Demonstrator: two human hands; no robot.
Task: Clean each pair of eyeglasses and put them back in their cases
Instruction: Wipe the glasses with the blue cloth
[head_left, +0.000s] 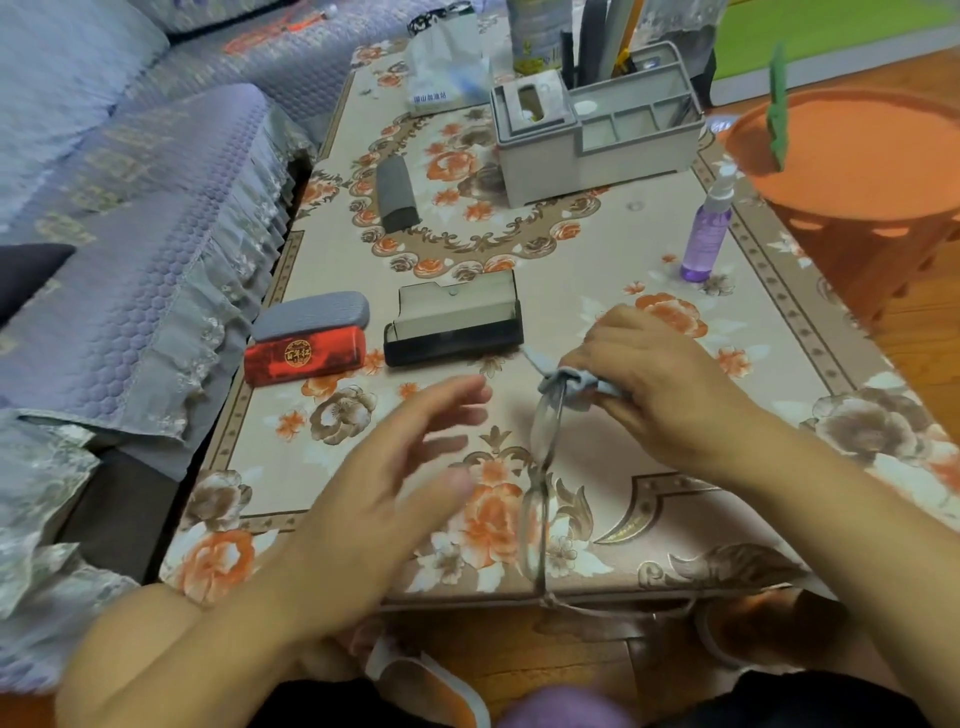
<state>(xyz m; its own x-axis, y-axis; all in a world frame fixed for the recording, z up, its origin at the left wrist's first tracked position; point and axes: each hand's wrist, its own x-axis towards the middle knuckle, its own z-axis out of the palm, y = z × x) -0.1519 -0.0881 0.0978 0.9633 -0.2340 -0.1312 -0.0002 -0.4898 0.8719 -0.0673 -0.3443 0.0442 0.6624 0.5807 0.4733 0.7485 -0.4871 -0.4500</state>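
The right hand (660, 384) pinched a cloth (563, 383) round the far end of the glasses (540, 493), whose length ran near-to-far, while the left hand (384, 467) hovered spread and empty just left

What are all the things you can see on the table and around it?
Glasses: one, thin grey frame, held over the near table edge.
Cloth: one, grey-blue, wrapped round the glasses' far end.
Open case: one, black, table middle.
Closed cases: red, grey, side by side, left; dark one farther back.
Spray bottle: one, purple, right.
Organiser: one, grey, far end.
Basket: one, orange, right of table.
Sofa: one, purple cover, left.
Table: one, flowered cover.
Left hand: fingers spread, holding nothing.
Right hand: pinches the cloth.
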